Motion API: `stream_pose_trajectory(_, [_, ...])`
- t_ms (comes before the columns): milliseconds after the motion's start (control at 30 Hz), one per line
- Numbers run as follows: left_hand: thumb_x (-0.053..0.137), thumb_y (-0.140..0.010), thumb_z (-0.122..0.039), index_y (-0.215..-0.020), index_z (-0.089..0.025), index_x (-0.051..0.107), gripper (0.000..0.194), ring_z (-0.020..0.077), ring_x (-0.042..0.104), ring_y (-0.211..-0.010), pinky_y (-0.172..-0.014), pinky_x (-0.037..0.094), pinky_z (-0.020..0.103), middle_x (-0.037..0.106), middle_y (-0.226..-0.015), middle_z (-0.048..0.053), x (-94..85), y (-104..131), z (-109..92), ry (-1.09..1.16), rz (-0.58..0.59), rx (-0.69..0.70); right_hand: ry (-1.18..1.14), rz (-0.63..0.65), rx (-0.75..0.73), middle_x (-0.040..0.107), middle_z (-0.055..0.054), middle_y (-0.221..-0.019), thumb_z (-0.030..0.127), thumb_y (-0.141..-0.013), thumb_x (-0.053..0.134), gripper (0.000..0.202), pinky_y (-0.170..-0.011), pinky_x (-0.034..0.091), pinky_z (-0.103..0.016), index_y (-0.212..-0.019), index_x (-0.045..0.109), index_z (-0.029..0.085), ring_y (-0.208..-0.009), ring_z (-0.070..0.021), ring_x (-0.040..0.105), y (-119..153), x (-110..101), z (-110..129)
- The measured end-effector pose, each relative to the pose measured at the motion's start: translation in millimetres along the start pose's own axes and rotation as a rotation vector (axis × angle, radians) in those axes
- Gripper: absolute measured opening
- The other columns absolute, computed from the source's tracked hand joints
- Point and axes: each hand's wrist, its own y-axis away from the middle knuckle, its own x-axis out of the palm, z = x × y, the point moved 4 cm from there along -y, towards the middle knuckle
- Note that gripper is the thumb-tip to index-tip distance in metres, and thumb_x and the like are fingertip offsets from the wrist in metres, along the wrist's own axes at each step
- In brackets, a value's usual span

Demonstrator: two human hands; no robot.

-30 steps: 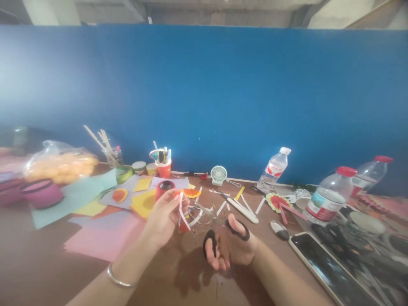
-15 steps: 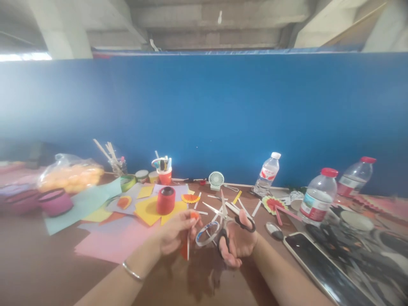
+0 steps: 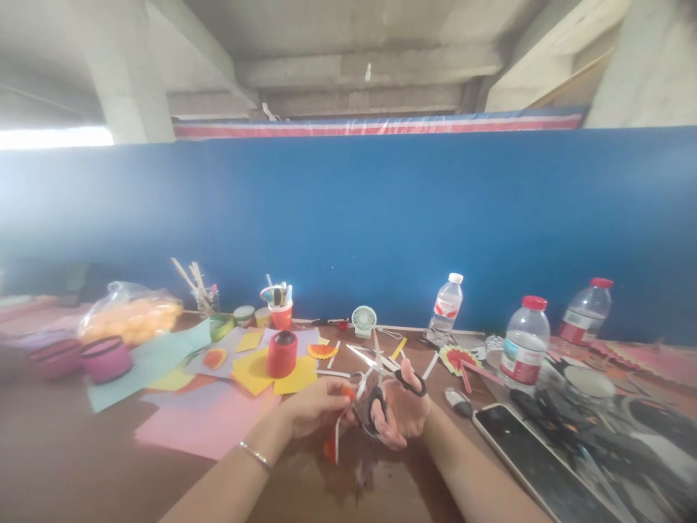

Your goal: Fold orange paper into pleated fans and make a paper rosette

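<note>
My left hand [image 3: 316,407] pinches a small piece of orange paper [image 3: 330,452] with a white edge, its lower end hanging under the fingers. Close by on the right, a pair of scissors [image 3: 377,363] with black handles sits in my right hand [image 3: 407,412]. Thumb and fingers are through the handle loops, and the blades stand apart, pointing away from me. Between the hands the detail is blurred. Past my left hand, a red roll [image 3: 282,356] stands on yellow paper [image 3: 247,374]. A folded orange paper fan [image 3: 322,351] lies near it.
Pink paper [image 3: 201,428] and other coloured sheets spread to the left. A small fan [image 3: 364,319] stands at the back, beside a cup of tools [image 3: 281,316]. To the right are bottles [image 3: 523,345], a phone [image 3: 536,457], a paper rosette [image 3: 460,359] and dark tools [image 3: 577,414].
The view has tilted up slightly. My left hand has come nearer the scissors with the orange paper. A white-and-blue ring, plain between the hands before, is now hard to make out. The scissors remain spread.
</note>
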Motion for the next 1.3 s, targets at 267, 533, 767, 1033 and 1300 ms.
stream_pose_trajectory(267, [0.065,-0.069,-0.02,-0.074,-0.009,0.062,0.012,0.0107,0.054,-0.05,-0.053,0.044,0.023,0.056,-0.058,0.003,10.6,-41,12,0.235,-0.052,0.122,-0.081,0.105,-0.073,0.055,-0.008,-0.048,0.086,-0.053,-0.002,0.097,-0.036,0.034,-0.026,-0.064,0.056,0.009,-0.033,-0.014,0.046,-3,5,2])
stream_pose_trajectory(533, [0.047,-0.082,-0.012,-0.078,-0.014,0.058,0.012,0.0031,0.052,-0.052,-0.054,0.046,0.013,0.062,-0.077,0.002,-28.9,-62,-42,0.478,-0.292,0.569,-0.112,0.139,-0.121,0.051,-0.006,-0.047,0.085,-0.057,0.003,0.093,-0.044,0.038,-0.031,-0.062,0.056,0.009,-0.039,-0.0132,0.044,-7,2,-6])
stream_pose_trajectory(767, [0.051,-0.078,-0.008,-0.076,-0.011,0.06,0.01,0.0062,0.056,-0.053,-0.055,0.049,0.018,0.065,-0.084,0.007,-57.9,-27,-77,0.407,-0.324,0.603,0.274,-0.405,-0.273,0.047,-0.002,-0.06,0.082,-0.061,0.004,0.087,-0.049,0.038,-0.028,-0.078,0.054,0.013,-0.046,-0.0118,0.044,-2,-19,12])
stream_pose_trajectory(1033, [0.055,-0.074,-0.007,-0.08,-0.01,0.061,0.01,0.0148,0.064,-0.067,-0.062,0.053,0.025,0.068,-0.082,0.009,-63.6,-19,-64,0.341,-0.366,0.475,1.107,-1.378,-0.018,0.052,-0.019,-0.107,0.034,-0.057,0.066,0.053,-0.089,0.028,-0.04,-0.102,0.051,0.011,-0.106,-0.0348,0.043,12,-47,35])
stream_pose_trajectory(1300, [0.057,-0.073,-0.005,-0.075,-0.011,0.057,0.006,0.0192,0.065,-0.076,-0.065,0.052,0.028,0.066,-0.076,0.007,-62.5,-34,-63,0.331,-0.418,0.411,1.292,-1.372,0.21,0.062,-0.018,-0.077,0.035,-0.059,0.064,0.031,-0.068,0.04,-0.043,-0.078,0.06,0.01,-0.079,-0.0357,0.058,20,-48,33])
